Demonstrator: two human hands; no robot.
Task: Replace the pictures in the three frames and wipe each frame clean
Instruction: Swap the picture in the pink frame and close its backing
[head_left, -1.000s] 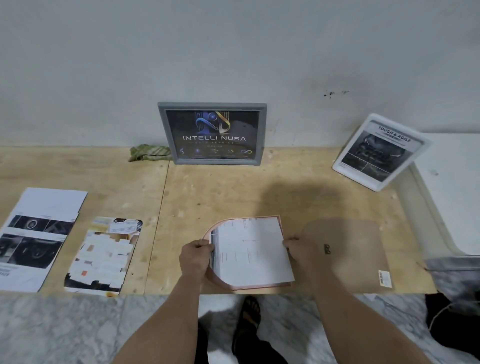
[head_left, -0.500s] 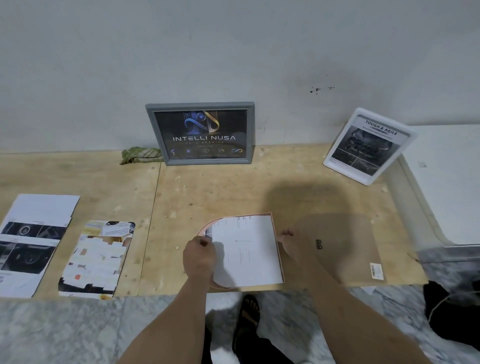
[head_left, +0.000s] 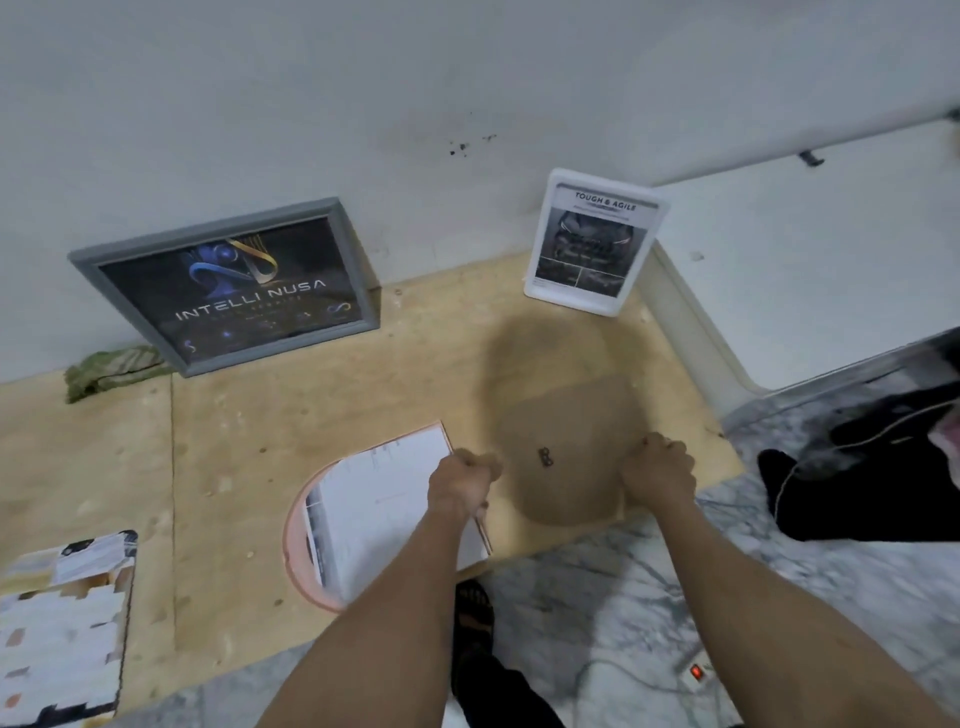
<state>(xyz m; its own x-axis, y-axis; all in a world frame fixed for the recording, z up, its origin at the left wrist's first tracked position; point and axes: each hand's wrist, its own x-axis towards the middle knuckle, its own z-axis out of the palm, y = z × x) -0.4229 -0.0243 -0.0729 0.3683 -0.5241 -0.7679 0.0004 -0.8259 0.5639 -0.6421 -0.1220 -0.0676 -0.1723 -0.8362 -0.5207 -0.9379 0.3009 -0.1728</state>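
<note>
A pink frame (head_left: 293, 540) lies face down on the plywood (head_left: 311, 395) with a white sheet (head_left: 384, 514) laid in it. Right of it lies the brown backing board (head_left: 571, 431). My left hand (head_left: 462, 483) grips the board's left edge, and my left forearm crosses the pink frame's right side. My right hand (head_left: 657, 467) grips the board's right edge. A grey frame (head_left: 228, 291) with a dark poster and a white frame (head_left: 592, 244) with a car picture lean on the wall. A green cloth (head_left: 111, 366) lies left of the grey frame.
A loose printed picture (head_left: 62, 623) lies at the lower left. A white cabinet top (head_left: 805, 260) borders the plywood on the right. On the marble floor are a black bundle (head_left: 857, 478), a power strip (head_left: 696, 670) with a cable, and my foot (head_left: 472, 608).
Both hands left the pink frame's sides and moved right to the brown backing board's edges. The view swung right and tilted, so the left-hand papers slid mostly out of view.
</note>
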